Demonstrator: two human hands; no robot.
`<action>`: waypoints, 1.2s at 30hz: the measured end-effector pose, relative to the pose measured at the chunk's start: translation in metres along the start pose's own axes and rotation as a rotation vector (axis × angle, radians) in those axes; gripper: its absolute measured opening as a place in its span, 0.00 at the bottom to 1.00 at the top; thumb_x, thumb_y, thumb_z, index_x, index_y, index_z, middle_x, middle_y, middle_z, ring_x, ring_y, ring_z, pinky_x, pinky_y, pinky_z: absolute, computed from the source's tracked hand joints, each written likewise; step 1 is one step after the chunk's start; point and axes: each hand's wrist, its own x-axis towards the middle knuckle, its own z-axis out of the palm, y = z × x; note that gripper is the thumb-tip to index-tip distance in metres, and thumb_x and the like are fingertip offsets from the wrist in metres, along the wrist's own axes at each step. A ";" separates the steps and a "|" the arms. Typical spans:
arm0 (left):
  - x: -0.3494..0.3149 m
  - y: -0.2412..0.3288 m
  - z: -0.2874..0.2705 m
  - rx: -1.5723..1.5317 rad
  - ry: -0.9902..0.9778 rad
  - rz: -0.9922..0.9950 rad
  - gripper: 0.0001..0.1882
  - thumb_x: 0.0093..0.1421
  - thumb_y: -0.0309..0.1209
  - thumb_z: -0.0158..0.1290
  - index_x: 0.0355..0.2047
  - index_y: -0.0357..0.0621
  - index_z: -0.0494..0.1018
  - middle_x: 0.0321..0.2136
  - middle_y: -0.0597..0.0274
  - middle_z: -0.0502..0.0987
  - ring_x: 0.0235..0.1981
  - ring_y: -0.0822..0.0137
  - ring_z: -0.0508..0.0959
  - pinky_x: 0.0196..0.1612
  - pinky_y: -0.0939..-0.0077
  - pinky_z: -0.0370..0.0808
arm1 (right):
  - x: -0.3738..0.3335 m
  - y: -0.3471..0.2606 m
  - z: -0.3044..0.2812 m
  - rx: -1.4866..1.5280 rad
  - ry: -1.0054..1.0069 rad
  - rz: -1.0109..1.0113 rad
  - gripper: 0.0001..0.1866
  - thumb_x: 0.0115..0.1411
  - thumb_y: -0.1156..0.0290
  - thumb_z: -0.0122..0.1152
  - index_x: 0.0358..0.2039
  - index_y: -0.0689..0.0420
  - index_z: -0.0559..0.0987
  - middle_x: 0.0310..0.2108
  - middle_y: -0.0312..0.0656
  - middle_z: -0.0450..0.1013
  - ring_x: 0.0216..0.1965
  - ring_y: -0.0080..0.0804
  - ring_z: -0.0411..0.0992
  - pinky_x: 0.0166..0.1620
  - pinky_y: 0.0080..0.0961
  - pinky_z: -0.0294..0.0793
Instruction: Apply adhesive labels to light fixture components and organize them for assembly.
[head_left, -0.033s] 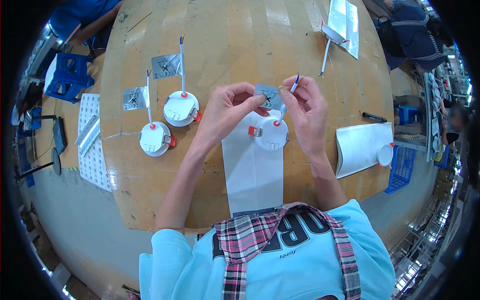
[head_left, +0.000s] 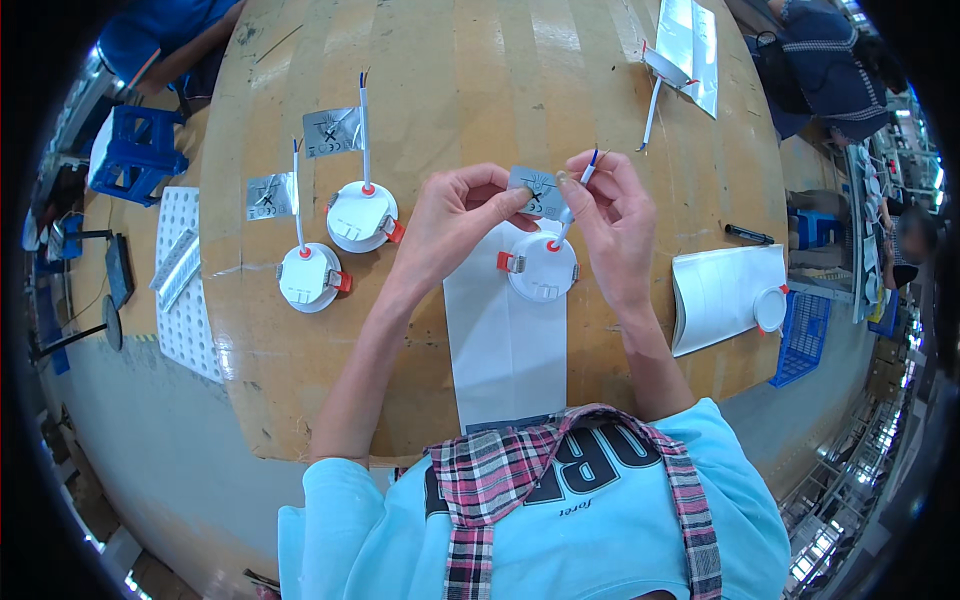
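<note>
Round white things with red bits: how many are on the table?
5: a round white thing at left, another beside it, one by the right hand, one tipped at top right, one on a white sheet at right. More may be hidden.

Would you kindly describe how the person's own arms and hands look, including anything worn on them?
The left hand and right hand wear no gloves, and no watch or bracelet shows. The forearms are bare below short, loose light-blue sleeves. The matching shirt has large black lettering, beneath a pink, black and white checked apron.
</note>
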 end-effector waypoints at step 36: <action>-0.025 -0.022 0.030 -0.115 0.235 0.095 0.11 0.60 0.25 0.53 0.43 0.33 0.72 0.33 0.56 0.81 0.35 0.69 0.82 0.38 0.78 0.78 | 0.002 0.002 -0.003 -0.039 0.001 0.026 0.12 0.59 0.76 0.59 0.43 0.64 0.71 0.31 0.38 0.74 0.32 0.18 0.70 0.35 0.17 0.71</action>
